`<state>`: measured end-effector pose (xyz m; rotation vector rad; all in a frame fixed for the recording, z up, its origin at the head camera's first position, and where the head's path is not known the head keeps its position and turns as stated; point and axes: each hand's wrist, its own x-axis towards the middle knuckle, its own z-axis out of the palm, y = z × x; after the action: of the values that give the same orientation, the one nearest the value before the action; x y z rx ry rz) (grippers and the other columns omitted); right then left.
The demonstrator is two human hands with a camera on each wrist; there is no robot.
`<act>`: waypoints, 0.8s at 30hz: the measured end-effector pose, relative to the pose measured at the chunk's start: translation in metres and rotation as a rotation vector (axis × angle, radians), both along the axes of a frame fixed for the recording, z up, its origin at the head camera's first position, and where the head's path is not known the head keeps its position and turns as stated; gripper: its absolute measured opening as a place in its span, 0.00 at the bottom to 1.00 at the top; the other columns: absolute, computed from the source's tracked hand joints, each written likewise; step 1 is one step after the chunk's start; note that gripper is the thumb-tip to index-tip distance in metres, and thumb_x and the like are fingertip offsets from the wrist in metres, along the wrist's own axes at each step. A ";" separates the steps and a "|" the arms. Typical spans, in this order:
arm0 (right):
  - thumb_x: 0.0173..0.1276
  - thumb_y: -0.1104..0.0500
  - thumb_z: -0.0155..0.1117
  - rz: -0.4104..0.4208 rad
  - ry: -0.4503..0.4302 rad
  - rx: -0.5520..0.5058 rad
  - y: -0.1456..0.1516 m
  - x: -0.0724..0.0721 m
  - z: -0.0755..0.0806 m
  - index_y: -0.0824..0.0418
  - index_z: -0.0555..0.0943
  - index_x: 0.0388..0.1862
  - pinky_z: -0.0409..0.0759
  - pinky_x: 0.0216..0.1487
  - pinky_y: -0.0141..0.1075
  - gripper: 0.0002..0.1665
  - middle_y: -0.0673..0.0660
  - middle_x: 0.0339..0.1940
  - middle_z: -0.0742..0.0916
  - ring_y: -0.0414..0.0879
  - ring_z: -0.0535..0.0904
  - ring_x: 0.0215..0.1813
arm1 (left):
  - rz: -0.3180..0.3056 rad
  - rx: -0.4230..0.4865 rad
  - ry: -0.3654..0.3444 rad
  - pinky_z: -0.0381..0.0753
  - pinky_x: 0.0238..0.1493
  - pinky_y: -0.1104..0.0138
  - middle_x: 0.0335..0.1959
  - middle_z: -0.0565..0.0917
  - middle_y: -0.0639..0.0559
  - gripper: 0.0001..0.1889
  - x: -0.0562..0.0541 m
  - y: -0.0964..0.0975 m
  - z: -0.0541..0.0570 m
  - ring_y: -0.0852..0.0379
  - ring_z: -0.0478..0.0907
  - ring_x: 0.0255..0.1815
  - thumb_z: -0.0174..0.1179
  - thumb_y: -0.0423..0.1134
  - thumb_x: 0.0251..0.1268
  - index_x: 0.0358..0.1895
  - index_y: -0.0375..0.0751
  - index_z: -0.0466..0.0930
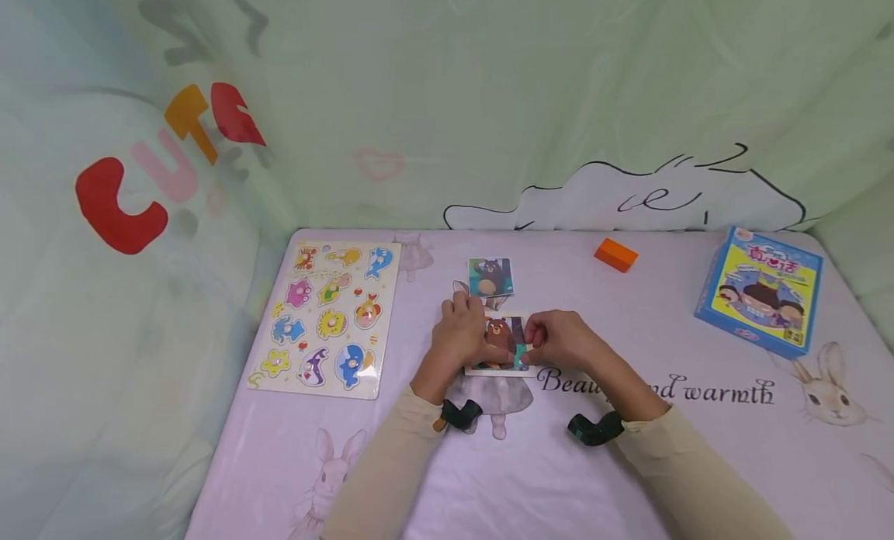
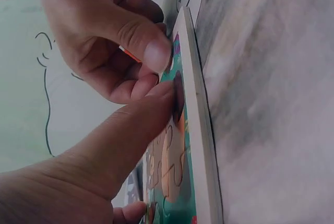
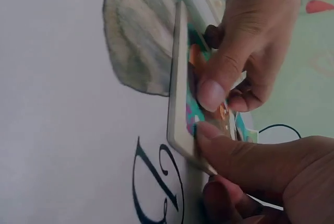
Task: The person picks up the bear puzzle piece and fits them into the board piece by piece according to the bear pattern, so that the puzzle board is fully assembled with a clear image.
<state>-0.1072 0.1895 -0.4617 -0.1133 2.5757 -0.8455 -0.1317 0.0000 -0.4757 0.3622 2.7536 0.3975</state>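
Observation:
A small framed jigsaw puzzle (image 1: 499, 334) with a brown bear lies on the bed-like surface between both hands. My left hand (image 1: 459, 330) holds it across the face: the thumb presses on the pieces near the lower right, and the fingers bend over the far left edge. Close by, my right hand (image 1: 562, 340) grips the right edge, its thumb (image 3: 235, 156) on the picture and the other fingers curled beside the rim. Joint lines between pieces show in the left wrist view. Beyond the puzzle lies a bear picture card (image 1: 490, 277).
A sticker-like board of sea animals (image 1: 324, 319) lies on the left. An orange block (image 1: 616, 254) sits toward the back, and a blue box (image 1: 761, 292) stands at the right. Curtains (image 1: 419, 98) with printed letters hang behind and along the left side.

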 end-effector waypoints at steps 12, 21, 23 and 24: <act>0.57 0.56 0.81 0.010 0.002 -0.002 0.002 0.003 0.000 0.59 0.81 0.37 0.74 0.37 0.36 0.17 0.54 0.29 0.79 0.48 0.74 0.37 | -0.012 0.004 -0.001 0.79 0.42 0.60 0.57 0.65 0.46 0.55 0.000 -0.001 -0.002 0.50 0.64 0.54 0.76 0.73 0.37 0.65 0.40 0.67; 0.62 0.52 0.77 0.088 0.091 -0.020 0.009 0.010 -0.003 0.59 0.81 0.42 0.75 0.37 0.35 0.17 0.52 0.30 0.81 0.45 0.74 0.36 | -0.005 0.188 -0.012 0.79 0.55 0.57 0.65 0.65 0.42 0.39 0.000 -0.014 -0.006 0.47 0.64 0.60 0.71 0.63 0.57 0.64 0.41 0.70; 0.65 0.52 0.75 0.115 0.133 -0.027 0.013 0.014 -0.001 0.59 0.82 0.44 0.76 0.38 0.35 0.16 0.51 0.31 0.82 0.44 0.75 0.36 | -0.011 0.259 -0.018 0.77 0.59 0.57 0.66 0.67 0.42 0.32 0.000 -0.022 -0.006 0.47 0.66 0.61 0.68 0.59 0.64 0.62 0.42 0.73; 0.66 0.52 0.73 0.118 0.157 -0.029 0.016 0.016 0.001 0.59 0.83 0.45 0.78 0.39 0.36 0.15 0.50 0.32 0.83 0.44 0.76 0.37 | -0.022 0.293 -0.020 0.77 0.61 0.56 0.66 0.68 0.42 0.29 0.000 -0.026 -0.004 0.47 0.67 0.62 0.66 0.56 0.67 0.62 0.42 0.74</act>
<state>-0.0914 0.2053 -0.4604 -0.3504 2.6710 -0.8614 -0.1316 -0.0257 -0.4796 0.4558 2.6711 0.7979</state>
